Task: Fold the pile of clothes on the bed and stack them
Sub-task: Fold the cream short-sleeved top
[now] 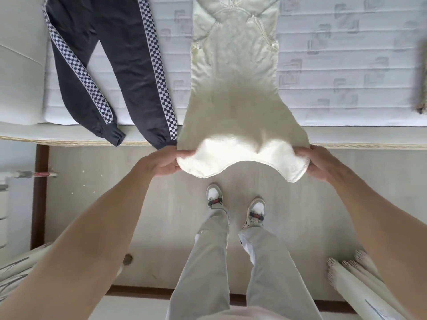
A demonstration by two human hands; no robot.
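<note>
Here, the left hand [165, 161] and the right hand [323, 163] are each gripping one lower corner of the cream sleeveless knit dress with stitched trim [235, 88], with fingers curled round the hem. The fingertips of both hands are lying behind the fabric and are not visible. The hem is hanging past the edge of the white quilted mattress [335, 65] and sagging in a wave between the two hands, while the upper part of the dress is lying flat on the mattress. The neckline is running out of view at the top edge.

Just left of the dress, the dark grey track trousers with checkered side stripes [115, 65] are lying spread on the mattress, with both cuffs reaching the bed edge. The waistband is cut off at the top. The nearer cuff is sitting close to the left hand; contact cannot be determined.

At the right edge, a blurred brownish object [421, 88] is only partly showing and cannot be identified. Below, the person's pale trousers and white sneakers [255, 212] are standing on the light floor [115, 192].
</note>
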